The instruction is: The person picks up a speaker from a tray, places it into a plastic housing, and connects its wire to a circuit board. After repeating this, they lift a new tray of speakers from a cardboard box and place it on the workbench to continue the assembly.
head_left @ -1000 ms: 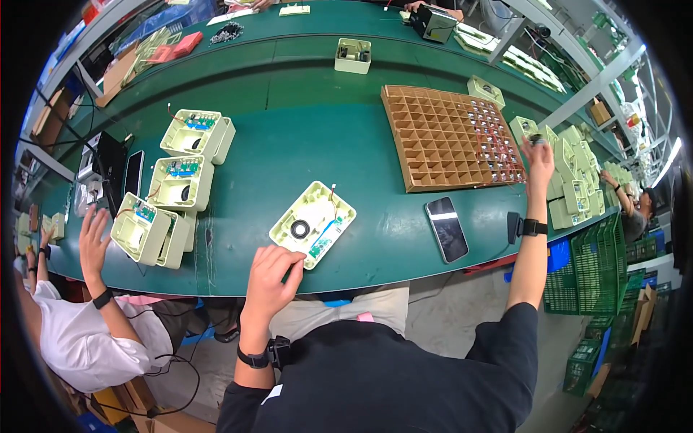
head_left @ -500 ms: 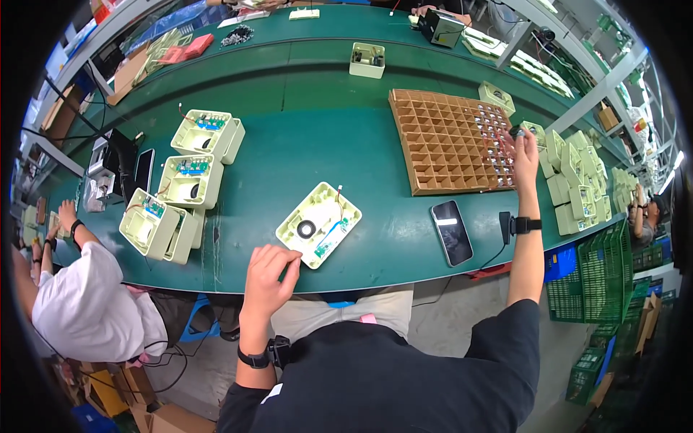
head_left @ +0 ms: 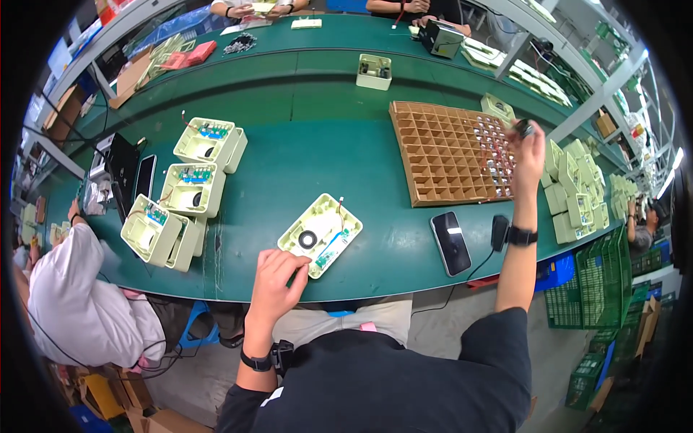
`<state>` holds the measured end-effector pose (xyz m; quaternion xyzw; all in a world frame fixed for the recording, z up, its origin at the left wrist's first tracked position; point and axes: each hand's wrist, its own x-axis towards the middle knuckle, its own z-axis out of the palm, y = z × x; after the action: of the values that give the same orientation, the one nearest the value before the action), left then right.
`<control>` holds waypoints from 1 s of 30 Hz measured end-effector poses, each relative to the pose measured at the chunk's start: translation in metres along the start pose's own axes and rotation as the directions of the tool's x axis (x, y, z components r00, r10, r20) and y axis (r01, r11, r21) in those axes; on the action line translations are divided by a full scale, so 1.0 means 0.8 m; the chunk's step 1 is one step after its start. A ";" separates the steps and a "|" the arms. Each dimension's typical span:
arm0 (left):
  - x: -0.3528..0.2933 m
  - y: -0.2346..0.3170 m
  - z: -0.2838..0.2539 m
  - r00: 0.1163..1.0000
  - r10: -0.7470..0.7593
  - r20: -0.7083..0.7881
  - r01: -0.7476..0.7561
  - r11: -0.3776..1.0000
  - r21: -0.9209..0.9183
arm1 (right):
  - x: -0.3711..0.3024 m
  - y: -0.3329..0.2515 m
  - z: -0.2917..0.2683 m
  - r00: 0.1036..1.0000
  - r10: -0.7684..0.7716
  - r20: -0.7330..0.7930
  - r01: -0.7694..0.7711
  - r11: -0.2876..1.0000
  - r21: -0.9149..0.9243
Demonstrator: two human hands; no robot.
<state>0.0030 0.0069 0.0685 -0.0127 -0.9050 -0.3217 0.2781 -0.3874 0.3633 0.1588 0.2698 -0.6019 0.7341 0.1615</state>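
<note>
A cream plastic housing (head_left: 341, 213) lies open on the green table in front of me. It contains a black ring-shaped speaker (head_left: 307, 239), a green circuit board (head_left: 326, 261) and a thin red wire. My left hand (head_left: 278, 280) pinches the housing's near left corner between thumb and bent fingers. Out to the right, my right hand (head_left: 530, 155) is raised at the edge of a cardboard divider tray (head_left: 437, 155). Its fingertips grip a small round black speaker (head_left: 525, 128), slightly blurred. Red-wired parts fill the tray's right-hand cells.
Cream housings with boards (head_left: 193, 180) stand at left; more cream housings (head_left: 577, 191) are piled at right. A phone (head_left: 450, 244) and a black cabled device (head_left: 499, 232) lie near the front edge. A co-worker (head_left: 94, 303) sits at left; others work across the table.
My right hand has lifted slightly away from the tray with the speaker, which shows more fully. My left hand stays at the housing's corner. The whole view has shifted a little.
</note>
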 end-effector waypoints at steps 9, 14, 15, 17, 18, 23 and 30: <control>0.029 0.012 0.007 0.996 0.059 0.067 -0.051 0.993 -0.110 | -0.021 0.060 -0.064 0.979 0.201 0.026 -0.154 0.821 -0.550; 0.008 -0.008 -0.002 0.999 -0.011 0.052 0.016 0.997 -0.082 | -0.007 0.033 -0.085 0.862 0.472 -0.184 -0.484 0.875 -0.023; 0.002 -0.011 -0.002 0.998 -0.043 0.052 0.046 0.997 -0.067 | 0.003 0.021 -0.085 0.863 0.470 -0.183 -0.482 0.876 -0.025; -0.006 -0.010 0.000 0.996 -0.074 0.058 0.077 0.995 -0.057 | 0.014 -0.010 -0.080 0.963 0.241 -0.123 -0.212 0.954 0.211; -0.008 -0.011 0.002 0.994 -0.096 0.056 0.099 0.993 -0.059 | 0.016 -0.016 -0.080 0.986 0.115 -0.117 -0.070 0.941 0.330; -0.008 -0.010 0.001 0.995 -0.078 0.055 0.082 0.993 -0.082 | 0.014 0.063 -0.123 0.897 0.442 0.001 -0.396 0.806 -0.441; -0.015 -0.015 -0.006 0.992 -0.111 0.061 0.114 0.993 -0.039 | 0.069 -0.094 -0.055 0.998 -0.036 0.061 0.017 0.957 0.289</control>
<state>0.0128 -0.0037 0.0586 0.0231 -0.9050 -0.3554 0.2326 -0.3982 0.4177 0.2460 0.3222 -0.4900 0.8024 0.1105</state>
